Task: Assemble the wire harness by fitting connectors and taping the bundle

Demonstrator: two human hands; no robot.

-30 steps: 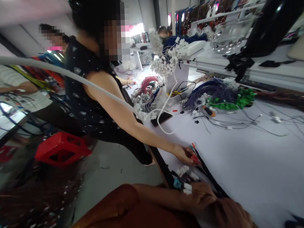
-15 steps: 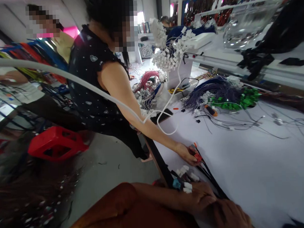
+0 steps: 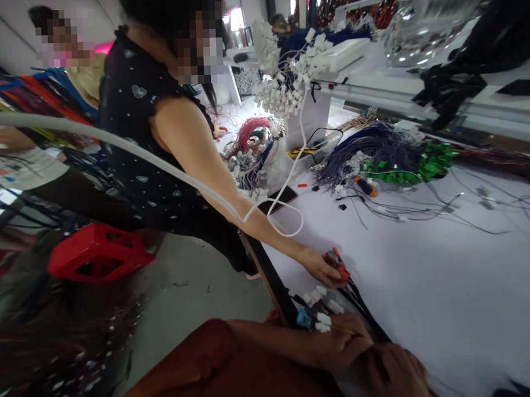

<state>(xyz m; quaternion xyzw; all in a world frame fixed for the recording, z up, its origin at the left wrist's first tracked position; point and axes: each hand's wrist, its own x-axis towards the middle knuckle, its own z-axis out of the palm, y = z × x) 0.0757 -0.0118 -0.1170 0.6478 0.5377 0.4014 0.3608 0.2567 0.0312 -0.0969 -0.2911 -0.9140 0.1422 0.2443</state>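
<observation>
My left hand (image 3: 348,341) is closed around a wire harness, low in the head view. White connectors (image 3: 324,321) and a blue connector (image 3: 304,317) of the harness stick out beside the wrist. Right against it, my right hand (image 3: 399,370) is curled over the same bundle, its fingertips partly hidden. Black cables (image 3: 359,302) run from beside my hands up to a red connector (image 3: 343,272). A co-worker's hand (image 3: 322,269) holds that red connector over the white tabletop (image 3: 446,285).
Purple wires (image 3: 376,151) with green connectors (image 3: 435,160) lie at the back, near an orange-black tool (image 3: 366,187). A white tube (image 3: 181,177) loops across the view. The co-worker (image 3: 158,127) stands at the table's left edge. A red stool (image 3: 97,250) is on the floor.
The view has shifted slightly, so the co-worker appears a little further left. The co-worker's hand stays on the red connector. My hands remain together on the harness with little movement.
</observation>
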